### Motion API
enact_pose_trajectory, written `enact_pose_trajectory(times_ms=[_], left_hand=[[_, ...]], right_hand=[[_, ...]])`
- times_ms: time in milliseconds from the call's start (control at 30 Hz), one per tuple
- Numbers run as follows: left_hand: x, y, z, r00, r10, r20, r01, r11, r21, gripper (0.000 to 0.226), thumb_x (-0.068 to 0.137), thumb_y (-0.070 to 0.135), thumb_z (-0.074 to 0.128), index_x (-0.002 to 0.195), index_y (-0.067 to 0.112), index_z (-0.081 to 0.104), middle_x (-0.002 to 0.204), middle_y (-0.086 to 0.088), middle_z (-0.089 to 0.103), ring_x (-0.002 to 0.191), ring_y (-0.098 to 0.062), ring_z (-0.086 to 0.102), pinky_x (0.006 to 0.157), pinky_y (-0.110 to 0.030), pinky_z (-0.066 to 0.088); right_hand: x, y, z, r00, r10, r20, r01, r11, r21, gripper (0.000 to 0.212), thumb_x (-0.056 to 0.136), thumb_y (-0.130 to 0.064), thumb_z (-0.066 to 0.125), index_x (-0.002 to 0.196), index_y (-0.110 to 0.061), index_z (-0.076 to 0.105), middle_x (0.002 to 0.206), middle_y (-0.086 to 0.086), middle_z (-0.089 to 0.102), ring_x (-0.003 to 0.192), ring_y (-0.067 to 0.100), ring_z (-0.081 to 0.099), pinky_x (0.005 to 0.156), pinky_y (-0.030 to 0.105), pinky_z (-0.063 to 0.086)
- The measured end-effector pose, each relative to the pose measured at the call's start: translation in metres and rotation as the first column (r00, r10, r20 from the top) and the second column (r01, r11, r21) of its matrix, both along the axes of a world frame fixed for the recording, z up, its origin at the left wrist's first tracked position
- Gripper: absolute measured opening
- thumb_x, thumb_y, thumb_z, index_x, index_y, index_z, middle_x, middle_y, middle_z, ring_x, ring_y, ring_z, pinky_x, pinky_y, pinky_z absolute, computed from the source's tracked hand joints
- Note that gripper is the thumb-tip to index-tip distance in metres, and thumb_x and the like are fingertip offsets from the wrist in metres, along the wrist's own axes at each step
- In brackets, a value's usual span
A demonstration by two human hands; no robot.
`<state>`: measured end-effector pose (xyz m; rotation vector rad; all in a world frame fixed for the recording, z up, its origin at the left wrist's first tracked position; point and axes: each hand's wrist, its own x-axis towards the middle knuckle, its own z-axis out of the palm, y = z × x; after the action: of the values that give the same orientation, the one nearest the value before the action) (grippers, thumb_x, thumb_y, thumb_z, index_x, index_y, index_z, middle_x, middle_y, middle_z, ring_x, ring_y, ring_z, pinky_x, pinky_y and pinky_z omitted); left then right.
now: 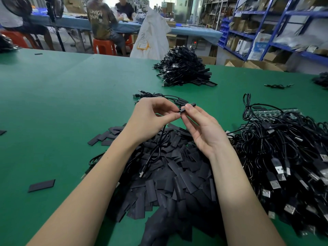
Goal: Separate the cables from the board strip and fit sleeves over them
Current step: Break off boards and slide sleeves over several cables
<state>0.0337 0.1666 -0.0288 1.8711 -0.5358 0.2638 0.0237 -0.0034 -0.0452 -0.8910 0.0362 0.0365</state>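
A: What are the hands doing rn?
B: Left hand (152,116) pinches the cable (156,148) near its end, thumb and forefinger closed on it. Right hand (200,128) pinches a black sleeve (190,105), other fingers relaxed. The two meet end to end above the table (53,103), prob so the sleeve can slide straight onto the cable tip.
A: Why held up like that?
B: Looks like it lets the cable's USB plug hang free over the sleeve pile (177,174), no snagging.
A: And the board strip?
B: Green strip (276,112) sits to the right, mostly buried under the unsorted cables (284,157). Can't tell how many are attached.
A: Done ones?
B: Few lie just beyond the hands (159,96); big heap (184,68) farther back, prob finished, not sure.
A: Is the sleeve on yet?
B: Fingers hide the joint. Can't tell.
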Motion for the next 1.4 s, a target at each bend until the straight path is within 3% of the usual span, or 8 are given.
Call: enact_pose_trajectory(times_ms=[267, 1033, 1133, 1233, 1400], left_hand=[[0.000, -0.002, -0.002, 0.998, 0.068, 0.001, -0.067, 0.997, -0.039, 0.011, 0.080, 0.017, 0.085, 0.087, 0.014, 0.077, 0.074, 0.007, 0.074, 0.069, 0.000, 0.067, 0.069, -0.013, 0.051], [0.000, -0.001, -0.004, 0.992, 0.066, 0.106, -0.071, 0.996, 0.044, 0.010, 0.081, 0.016, 0.085, 0.086, 0.013, 0.077, 0.076, 0.005, 0.074, 0.069, -0.004, 0.068, 0.069, -0.013, 0.052], [0.001, 0.000, -0.005, 0.998, 0.040, 0.053, -0.042, 0.998, 0.038, 0.012, 0.081, 0.010, 0.083, 0.090, 0.014, 0.075, 0.080, -0.001, 0.074, 0.074, -0.014, 0.069, 0.072, -0.017, 0.055], [0.000, 0.000, -0.006, 0.995, 0.068, 0.066, -0.070, 0.997, 0.025, 0.009, 0.083, 0.007, 0.079, 0.088, 0.013, 0.074, 0.080, -0.001, 0.074, 0.075, -0.013, 0.070, 0.073, -0.018, 0.056], [0.000, -0.003, -0.005, 0.992, 0.091, 0.086, -0.093, 0.995, 0.024, 0.007, 0.084, 0.009, 0.079, 0.087, 0.013, 0.075, 0.079, 0.001, 0.075, 0.073, -0.011, 0.070, 0.071, -0.017, 0.055]], right_hand=[[0.001, 0.003, 0.000, 0.999, -0.044, -0.025, 0.045, 0.998, 0.048, 0.015, 0.090, -0.003, 0.071, 0.105, 0.001, 0.070, 0.091, 0.007, 0.076, 0.083, 0.011, 0.074, 0.073, 0.017, 0.057], [-0.001, 0.005, -0.001, 0.999, -0.046, -0.019, 0.046, 0.999, -0.016, 0.028, 0.090, -0.005, 0.072, 0.115, 0.006, 0.067, 0.096, 0.009, 0.074, 0.087, 0.011, 0.073, 0.077, 0.017, 0.057], [-0.001, 0.006, -0.001, 0.996, -0.081, -0.034, 0.081, 0.997, 0.010, 0.024, 0.090, -0.003, 0.072, 0.112, 0.005, 0.068, 0.091, 0.008, 0.075, 0.083, 0.011, 0.074, 0.074, 0.018, 0.058], [-0.001, 0.008, 0.001, 0.994, -0.106, -0.010, 0.106, 0.994, -0.023, 0.017, 0.089, -0.004, 0.073, 0.106, -0.002, 0.069, 0.090, 0.007, 0.075, 0.081, 0.012, 0.074, 0.073, 0.019, 0.058], [-0.003, 0.012, 0.000, 0.982, -0.163, 0.099, 0.176, 0.975, -0.133, 0.025, 0.092, -0.009, 0.072, 0.115, -0.017, 0.068, 0.092, 0.006, 0.076, 0.079, 0.013, 0.071, 0.075, 0.024, 0.058]])
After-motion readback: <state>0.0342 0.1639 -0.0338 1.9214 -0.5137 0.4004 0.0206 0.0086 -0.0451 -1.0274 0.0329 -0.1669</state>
